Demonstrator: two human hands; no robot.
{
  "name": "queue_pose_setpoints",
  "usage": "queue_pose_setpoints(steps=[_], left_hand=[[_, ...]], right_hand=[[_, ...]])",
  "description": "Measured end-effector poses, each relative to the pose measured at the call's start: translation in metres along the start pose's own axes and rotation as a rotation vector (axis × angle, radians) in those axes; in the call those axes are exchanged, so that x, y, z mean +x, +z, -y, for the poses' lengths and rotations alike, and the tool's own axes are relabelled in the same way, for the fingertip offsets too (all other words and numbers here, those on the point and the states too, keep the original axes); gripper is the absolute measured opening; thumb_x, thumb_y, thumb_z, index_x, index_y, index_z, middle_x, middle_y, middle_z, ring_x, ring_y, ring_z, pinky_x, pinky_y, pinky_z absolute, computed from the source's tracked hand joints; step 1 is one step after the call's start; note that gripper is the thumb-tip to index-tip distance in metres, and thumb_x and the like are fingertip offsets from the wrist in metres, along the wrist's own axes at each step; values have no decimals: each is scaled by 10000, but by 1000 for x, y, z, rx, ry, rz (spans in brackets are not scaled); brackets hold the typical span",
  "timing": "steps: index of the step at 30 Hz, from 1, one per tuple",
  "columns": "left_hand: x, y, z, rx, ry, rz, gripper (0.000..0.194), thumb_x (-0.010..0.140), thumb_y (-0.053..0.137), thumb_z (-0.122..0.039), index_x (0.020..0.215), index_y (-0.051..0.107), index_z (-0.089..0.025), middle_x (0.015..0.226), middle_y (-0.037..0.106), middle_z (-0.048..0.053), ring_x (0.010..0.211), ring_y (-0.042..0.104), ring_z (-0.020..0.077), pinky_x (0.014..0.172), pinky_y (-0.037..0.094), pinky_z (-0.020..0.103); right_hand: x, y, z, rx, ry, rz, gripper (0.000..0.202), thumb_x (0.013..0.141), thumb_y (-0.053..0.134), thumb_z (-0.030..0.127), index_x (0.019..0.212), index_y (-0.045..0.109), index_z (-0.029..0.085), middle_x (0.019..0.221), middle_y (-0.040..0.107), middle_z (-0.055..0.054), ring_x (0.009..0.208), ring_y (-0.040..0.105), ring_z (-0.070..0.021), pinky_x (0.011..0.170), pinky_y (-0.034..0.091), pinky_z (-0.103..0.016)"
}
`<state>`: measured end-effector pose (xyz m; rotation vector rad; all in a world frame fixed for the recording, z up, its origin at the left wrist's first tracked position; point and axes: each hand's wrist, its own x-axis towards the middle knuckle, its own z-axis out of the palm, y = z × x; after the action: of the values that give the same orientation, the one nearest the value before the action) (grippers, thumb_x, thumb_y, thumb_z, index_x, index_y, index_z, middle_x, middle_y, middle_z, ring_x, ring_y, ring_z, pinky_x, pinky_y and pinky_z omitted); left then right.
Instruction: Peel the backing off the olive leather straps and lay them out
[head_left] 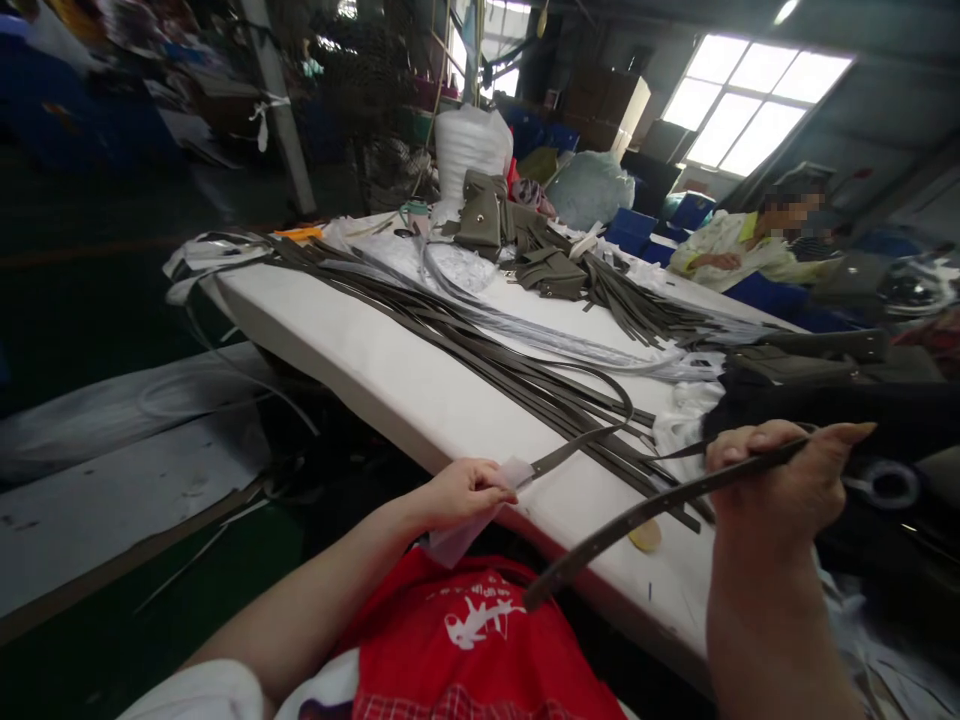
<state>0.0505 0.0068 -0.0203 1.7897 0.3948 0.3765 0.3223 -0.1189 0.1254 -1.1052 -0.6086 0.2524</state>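
Observation:
Near the table's front edge my left hand (472, 492) pinches a small translucent sheet (454, 538), with the end of a dark grey-brown strap running into it. My right hand (776, 480), raised at the right, is closed around a strap (637, 510) of the same colour. One end of it hangs down to the left over my red apron (465, 620), and small holes show along it. Whether both hands hold the same strap I cannot tell. Beyond them a long bundle of straps (480, 350) lies across the white table (337, 340).
Dark olive bags (480, 220) and a second bunch of straps (637, 300) lie farther back. A yellow disc (645, 535) rests by the front edge. A co-worker (742, 250) sits across the table, near blue bins (630, 230). A white foam roll (472, 150) stands behind.

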Motion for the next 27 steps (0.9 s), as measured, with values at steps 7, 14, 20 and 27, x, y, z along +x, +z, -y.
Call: queue_pose_setpoints(steps=[7, 14, 20, 27], left_hand=[[-5, -7, -3, -22, 79, 41, 291, 895, 592, -370, 904, 783, -150, 919, 691, 69, 837, 634, 165, 781, 488, 240], [-8, -8, -4, -6, 119, 18, 328, 911, 577, -405, 911, 782, -149, 900, 684, 76, 813, 628, 161, 774, 498, 247], [-8, -8, 0, -25, 123, 5, 308, 913, 581, -385, 919, 780, -150, 888, 696, 71, 819, 635, 155, 772, 500, 234], [-7, -11, 3, -35, 132, 7, 297, 909, 589, -368, 908, 779, -139, 871, 677, 74, 806, 627, 148, 741, 499, 221]], right_hand=[[2, 10, -8, 1, -123, -147, 698, 773, 510, 784, 399, 433, 199, 309, 373, 43, 290, 441, -118, 289, 366, -231], [15, 12, -27, -103, -251, -337, 689, 871, 394, 742, 437, 436, 208, 323, 426, 7, 319, 503, -143, 392, 459, -280], [18, 10, -33, -132, -264, -350, 694, 892, 371, 722, 438, 458, 204, 331, 453, -22, 325, 511, -154, 400, 463, -284], [20, 7, -33, -129, -255, -348, 700, 856, 415, 748, 421, 466, 203, 325, 464, -23, 314, 510, -149, 375, 444, -277]])
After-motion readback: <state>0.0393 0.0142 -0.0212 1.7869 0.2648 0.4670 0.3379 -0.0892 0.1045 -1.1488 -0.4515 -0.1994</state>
